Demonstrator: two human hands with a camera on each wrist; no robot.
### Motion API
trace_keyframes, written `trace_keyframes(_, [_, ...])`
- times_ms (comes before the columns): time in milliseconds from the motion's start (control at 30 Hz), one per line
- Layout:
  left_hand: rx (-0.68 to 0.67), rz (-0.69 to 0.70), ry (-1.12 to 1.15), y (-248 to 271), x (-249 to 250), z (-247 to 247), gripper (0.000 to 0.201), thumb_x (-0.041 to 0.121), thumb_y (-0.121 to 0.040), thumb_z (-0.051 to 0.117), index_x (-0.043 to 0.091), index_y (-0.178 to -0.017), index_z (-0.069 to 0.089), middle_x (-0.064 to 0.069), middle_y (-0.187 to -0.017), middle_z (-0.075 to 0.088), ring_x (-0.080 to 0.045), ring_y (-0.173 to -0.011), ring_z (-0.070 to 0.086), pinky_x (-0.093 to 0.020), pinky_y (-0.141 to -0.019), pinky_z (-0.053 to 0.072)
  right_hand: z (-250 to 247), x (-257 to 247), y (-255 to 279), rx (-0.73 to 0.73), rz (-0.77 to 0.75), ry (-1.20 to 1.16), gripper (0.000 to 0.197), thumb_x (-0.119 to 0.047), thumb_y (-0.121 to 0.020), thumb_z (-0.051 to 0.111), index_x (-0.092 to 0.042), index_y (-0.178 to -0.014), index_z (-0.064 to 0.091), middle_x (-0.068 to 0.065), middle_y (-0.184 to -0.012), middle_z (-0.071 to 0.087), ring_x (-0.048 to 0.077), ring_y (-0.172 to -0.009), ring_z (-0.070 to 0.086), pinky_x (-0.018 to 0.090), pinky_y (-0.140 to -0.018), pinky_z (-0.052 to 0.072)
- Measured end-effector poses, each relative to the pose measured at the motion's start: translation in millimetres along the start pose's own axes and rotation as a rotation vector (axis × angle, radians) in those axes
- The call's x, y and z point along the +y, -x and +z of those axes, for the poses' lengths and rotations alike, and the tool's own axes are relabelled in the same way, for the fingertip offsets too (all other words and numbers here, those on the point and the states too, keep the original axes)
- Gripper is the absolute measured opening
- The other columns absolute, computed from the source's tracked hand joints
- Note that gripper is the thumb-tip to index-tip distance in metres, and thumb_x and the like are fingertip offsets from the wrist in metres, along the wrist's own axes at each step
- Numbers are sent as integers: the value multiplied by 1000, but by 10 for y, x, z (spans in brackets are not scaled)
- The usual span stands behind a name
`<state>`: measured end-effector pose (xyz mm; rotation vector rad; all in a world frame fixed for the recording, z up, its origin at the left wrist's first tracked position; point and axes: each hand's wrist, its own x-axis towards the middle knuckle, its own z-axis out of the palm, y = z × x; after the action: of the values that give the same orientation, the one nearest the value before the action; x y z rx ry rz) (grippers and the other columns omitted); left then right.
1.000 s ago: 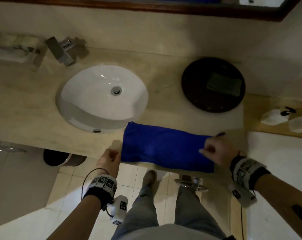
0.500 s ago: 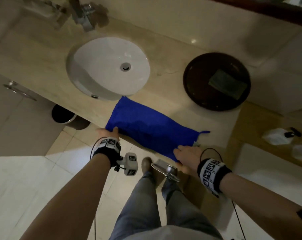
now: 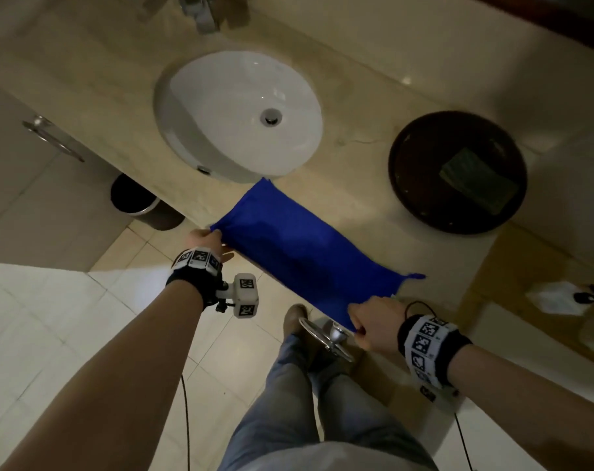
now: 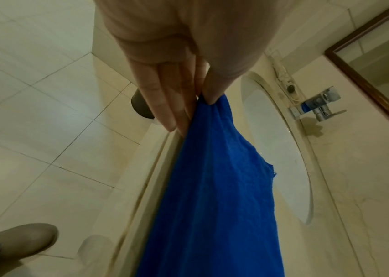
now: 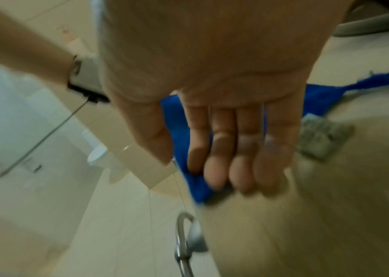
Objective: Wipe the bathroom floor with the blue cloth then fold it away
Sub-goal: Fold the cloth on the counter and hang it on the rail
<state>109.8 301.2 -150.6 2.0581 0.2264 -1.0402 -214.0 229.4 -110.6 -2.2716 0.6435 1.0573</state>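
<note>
We stand at the counter (image 3: 95, 93) with the blue cloth (image 3: 302, 256) spread along its near edge, folded into a long band that runs from about 10 o'clock to 4 o'clock in the head view. The cloth lies just beside the white basin (image 3: 237, 113), its far corner nearly touching the basin rim at 12 o'clock of the band.

Our left hand (image 3: 203, 239) holds the left near corner of the cloth. In the left wrist view the thumb and fingers (image 4: 164, 105) lie straight and close together, pinching the bunched corner between them at the counter edge.

Our right hand (image 3: 373, 321) holds the right near corner. In the right wrist view, which is blurred, the fingers (image 5: 236, 153) lie close together, curled over the cloth edge with the thumb beside them; the blue fabric shows behind and below them.

A small loop tag (image 3: 414, 276) projects from the cloth at 3 o'clock. A dark round tray (image 3: 411, 185) sits on the counter at 2 o'clock of the cloth, well apart from it. A dark waste bin (image 3: 132, 198) stands on the tiled floor (image 3: 50, 317) at 9 o'clock, under the counter edge. A metal ring (image 3: 322, 338) hangs below the counter near our right hand.
</note>
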Motion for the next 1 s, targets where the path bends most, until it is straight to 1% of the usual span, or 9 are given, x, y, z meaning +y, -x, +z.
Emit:
trace_keyframes(100, [6, -28, 57, 29, -10, -16, 32, 11, -100, 47, 6, -132, 45, -17, -115, 61, -27, -81, 67, -38, -74, 56, -317, 102, -181, -55, -8, -143, 25, -45, -92, 55, -20, -91, 61, -2, -87, 64, 17, -83, 62, 36, -79, 54])
trace_keyframes(300, [4, 143, -22, 128, 9, -30, 10, 10, -96, 55, 13, -105, 54, -18, -110, 66, -25, -77, 67, -38, -65, 56, -1188, 114, -859, 313, -57, -33, 14, -24, -95, 54, -17, -103, 63, 5, -92, 64, 27, -87, 62, 34, -76, 49])
trace_keyframes(367, [10, 328, -178, 191, 8, -38, 9, 14, -92, 59, 23, -92, 55, -8, -101, 67, -23, -80, 67, -41, -70, 58, -1430, 2, -1137, 411, -109, -53, 28, -14, -92, 56, -18, -120, 59, 8, -108, 62, 30, -97, 60, 35, -82, 49])
trace_keyframes(467, [-35, 581, -399, 316, 11, -44, 12, 19, -88, 61, 28, -87, 55, 9, -86, 66, -16, -77, 66, -36, -72, 57, -1707, -269, -1491, 432, -204, 18, 65, -4, -89, 55, -31, -145, 37, 9, -139, 40, 30, -104, 55, 40, -86, 51])
trace_keyframes(567, [-98, 751, -550, 430, 18, -42, 8, 22, -88, 59, 25, -94, 54, 7, -87, 67, -15, -78, 64, -34, -71, 54, -1854, -509, -1745, 380, -260, 168, 85, 0, -82, 56, -48, -145, 27, 6, -156, 15, 34, -119, 46, 44, -88, 53])
trace_keyframes(633, [-134, 817, -579, 500, -6, -30, 10, 27, -85, 55, 27, -95, 52, 8, -87, 66, -15, -77, 63, -36, -71, 53, -1898, -575, -1835, 338, -246, 277, 72, -4, -80, 58, -48, -134, 41, 6, -153, 20, 34, -116, 46, 45, -91, 51])
trace_keyframes(767, [-188, 857, -560, 626, -102, -14, 12, 29, -81, 52, 31, -93, 51, 12, -86, 64, -12, -77, 62, -36, -71, 53, -1946, -545, -1799, 394, -322, 343, 35, -6, -81, 57, -26, -110, 62, 2, -126, 47, 26, -113, 47, 39, -93, 44])
trace_keyframes(900, [-259, 868, -547, 756, -249, 5, 15, 26, -77, 55, 28, -92, 56, 12, -85, 62, -11, -77, 62, -36, -71, 53, -1767, -193, -1620, 547, -422, 172, 32, 5, -72, 60, -11, -99, 68, 10, -108, 61, 33, -101, 55, 41, -90, 45])
trace_keyframes(1000, [-334, 896, -604, 916, -375, 33, 15, 28, -78, 54, 29, -93, 57, 14, -89, 60, -7, -80, 60, -35, -74, 53, -1473, 117, -1408, 624, -495, 17, 34, 18, -58, 67, -2, -85, 68, 16, -93, 64, 35, -83, 62, 30, -77, 40])
